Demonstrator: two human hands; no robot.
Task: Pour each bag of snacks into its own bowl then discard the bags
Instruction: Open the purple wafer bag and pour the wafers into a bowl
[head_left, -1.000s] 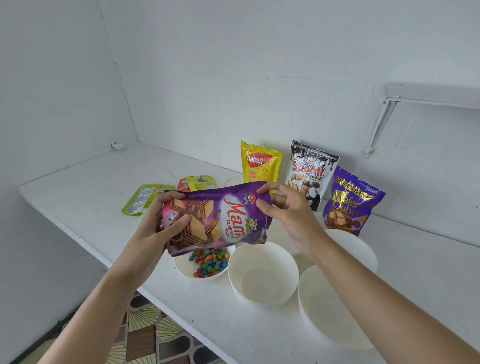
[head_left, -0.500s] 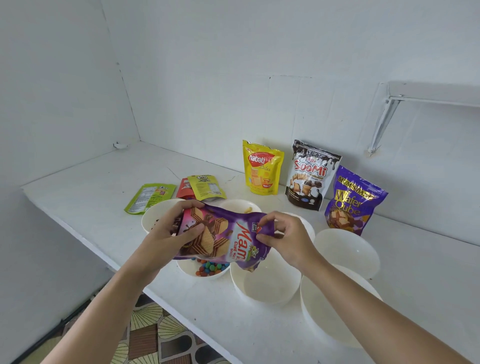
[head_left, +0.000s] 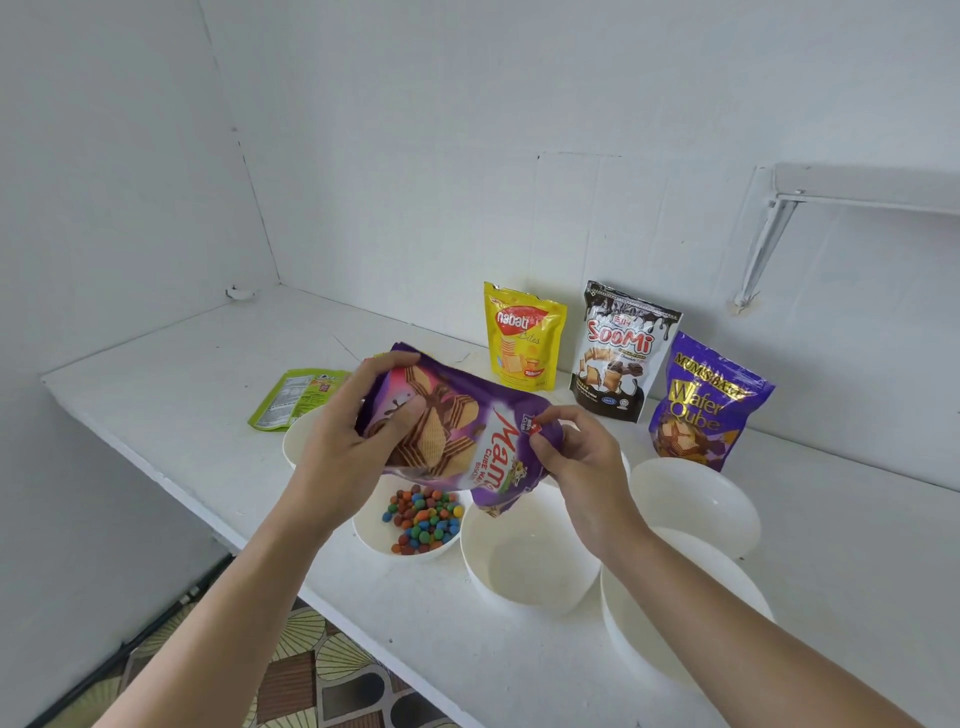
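A: What is being held?

B: A glossy purple foil snack bag, crinkled and printed with brown wafer squares, in the middle of the frame. It is tilted, with its mouth pointing down to the lower right, just above the upper-left rim of an empty smooth round white bowl.

A: And the hands?

B: The left hand grips the bag's raised end, fingers curled over the top edge and thumb pressed across the printed front. The right hand pinches the foil near the mouth between thumb and forefinger. Its other fingers curl loosely underneath.

A: What sits around it?

B: Just left of the empty bowl, a second white bowl holds small round multicoloured candies. A third white bowl sits at the lower right, and a fourth white bowl above it.

Along the back wall three pouches stand upright: a yellow foil pouch, a black-and-white pouch and a shiny purple wafer pouch. A flat green pouch lies left of centre on the matte white shelf.
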